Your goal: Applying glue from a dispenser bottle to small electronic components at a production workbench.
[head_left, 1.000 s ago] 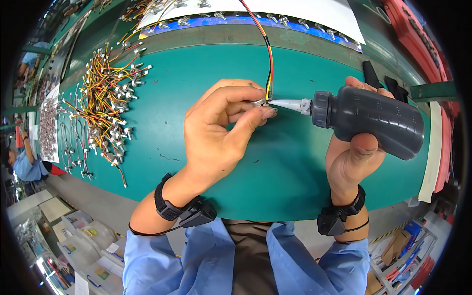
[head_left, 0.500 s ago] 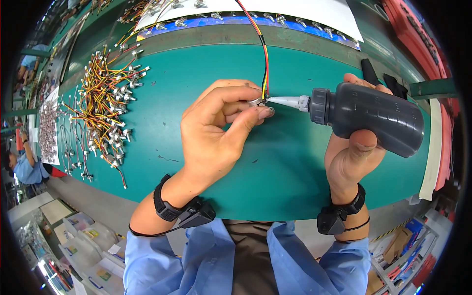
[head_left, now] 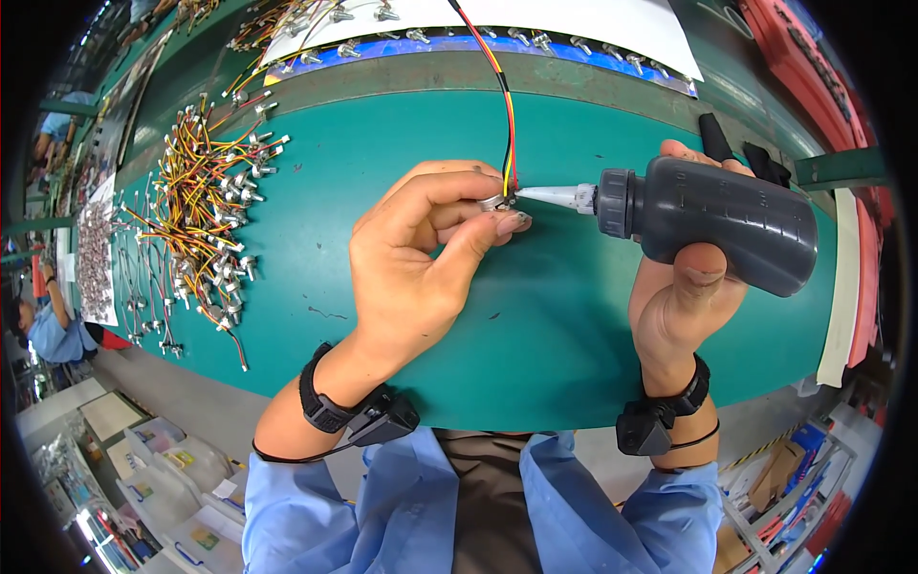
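The wired metal part [head_left: 491,203] is above the worktop [head_left: 535,364], pinched tight by the left hand [head_left: 411,253], apparently leaving its wire joint [head_left: 510,195] exposed. The right hand [head_left: 681,301] half-curls around a dark bottle [head_left: 732,225], seemingly steadying the nozzle [head_left: 557,197] there.

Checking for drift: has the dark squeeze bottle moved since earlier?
Yes: the dark squeeze bottle shifted slightly up the picture, judged against a dark speck on the green mat.
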